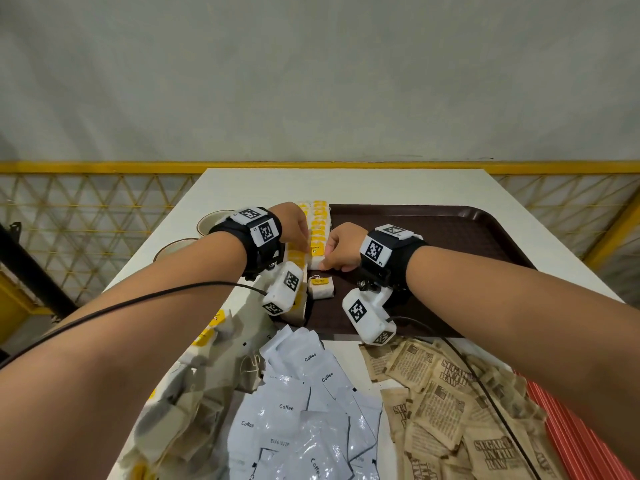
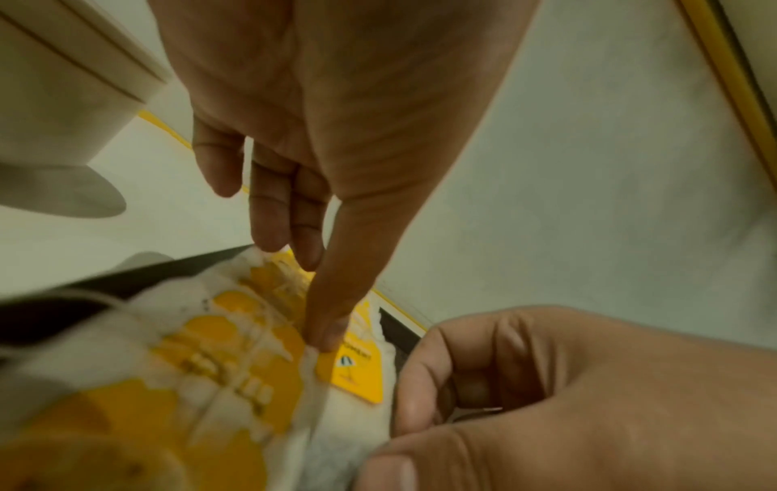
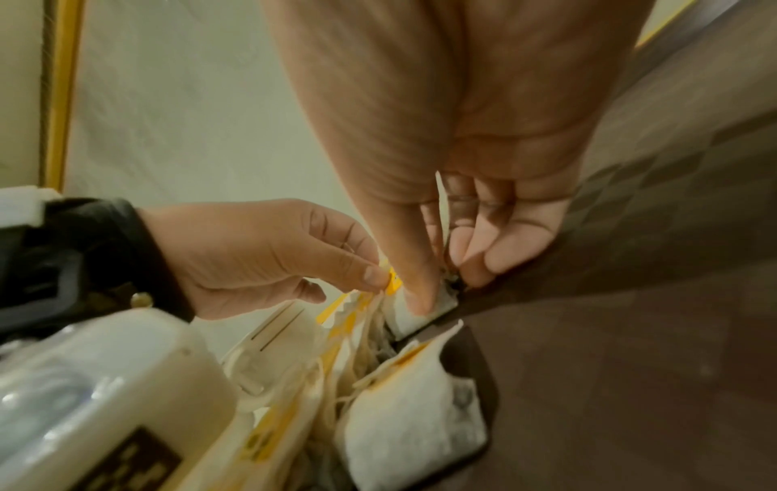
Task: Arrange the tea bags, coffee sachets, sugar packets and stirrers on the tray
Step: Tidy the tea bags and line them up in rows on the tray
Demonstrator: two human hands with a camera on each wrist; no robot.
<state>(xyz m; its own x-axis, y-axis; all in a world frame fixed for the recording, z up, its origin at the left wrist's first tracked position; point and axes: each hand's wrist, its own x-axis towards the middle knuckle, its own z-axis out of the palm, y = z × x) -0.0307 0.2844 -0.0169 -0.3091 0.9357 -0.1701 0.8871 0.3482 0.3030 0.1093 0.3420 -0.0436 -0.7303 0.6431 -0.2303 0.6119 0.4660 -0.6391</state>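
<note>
Rows of tea bags [image 1: 318,223] with yellow tags lie along the left end of the brown tray [image 1: 450,244]. My right hand [image 1: 327,263] pinches the nearest tea bag [image 3: 410,320] of the right row between thumb and fingers, down on the tray [image 3: 630,332]. My left hand [image 1: 303,244] hovers just left of it; its thumb [image 2: 330,335] presses on a yellow tag [image 2: 353,368] while the other fingers hang fairly straight. One tea bag [image 1: 321,287] lies alone on the tray behind the hands.
On the white table in front of the tray lie loose tea bags [image 1: 194,393], white coffee sachets [image 1: 304,403], brown sugar packets [image 1: 450,403] and red stirrers [image 1: 571,427]. Two cups [image 1: 211,220] stand left of the tray. A yellow railing runs behind the table.
</note>
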